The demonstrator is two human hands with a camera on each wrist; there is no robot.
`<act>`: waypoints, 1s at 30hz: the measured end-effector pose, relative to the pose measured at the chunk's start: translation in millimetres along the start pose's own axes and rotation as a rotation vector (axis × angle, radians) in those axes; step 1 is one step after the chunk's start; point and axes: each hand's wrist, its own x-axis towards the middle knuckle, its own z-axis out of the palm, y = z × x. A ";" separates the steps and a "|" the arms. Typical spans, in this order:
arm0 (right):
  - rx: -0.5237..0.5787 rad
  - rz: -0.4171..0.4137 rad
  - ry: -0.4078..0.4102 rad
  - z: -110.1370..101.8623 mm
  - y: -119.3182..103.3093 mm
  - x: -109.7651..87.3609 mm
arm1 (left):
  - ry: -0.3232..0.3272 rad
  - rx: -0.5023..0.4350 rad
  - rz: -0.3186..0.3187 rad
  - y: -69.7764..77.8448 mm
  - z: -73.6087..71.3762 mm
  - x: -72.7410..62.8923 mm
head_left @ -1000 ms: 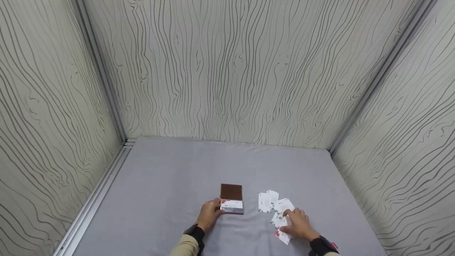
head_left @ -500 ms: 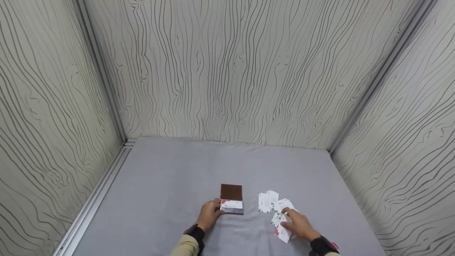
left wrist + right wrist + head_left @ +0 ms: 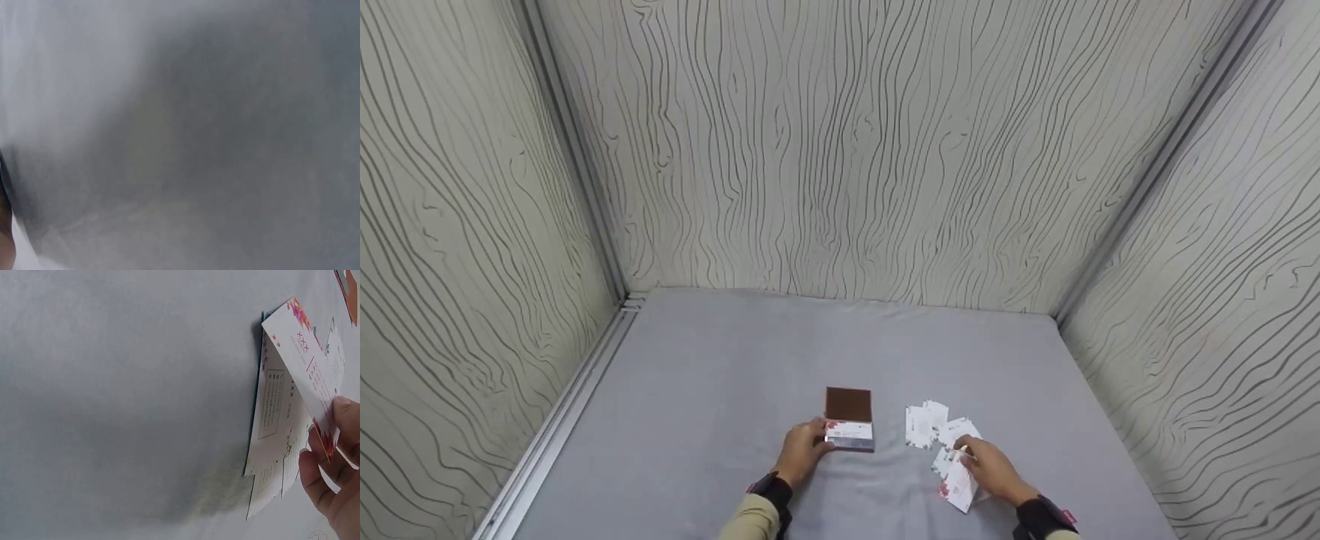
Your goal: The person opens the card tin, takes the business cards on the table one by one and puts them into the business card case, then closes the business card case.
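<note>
1. Your two hands are over one grey tabletop (image 3: 720,360), with one open card case (image 3: 848,405) and a spread of loose cards between them.
2. Your left hand (image 3: 801,454) sits at 8 o'clock of the case. Its fingers are bent in a narrow grip on the left end of the lower half; the left wrist view shows mostly blurred grey, so you cannot check the hold there.
3. The case has two halves: a brown lid at 12 o'clock and a lower half holding at least one red-flowered card; you cannot count any underneath.
4. Your right hand (image 3: 994,471) pinches one white card with red flowers (image 3: 958,487), thumb and fingers nearly together on its end. This card tilts across those beneath it.
5. Around that pinched card you can count at least four loose cards (image 3: 919,427): two overlapping between 10 and 11 o'clock, one at 12, one partly covered at 11.
6. You wear two black wristbands (image 3: 1041,517), one per wrist.
</note>
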 end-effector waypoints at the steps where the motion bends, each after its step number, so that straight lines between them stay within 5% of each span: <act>1: 0.003 -0.003 -0.001 -0.6 -0.4 0.6 | -0.002 -0.003 -0.003 0.0 0.1 0.0; 30: 0.174 -0.019 0.064 2.6 -20.0 26.4 | 0.011 0.026 -0.021 -1.2 1.7 0.6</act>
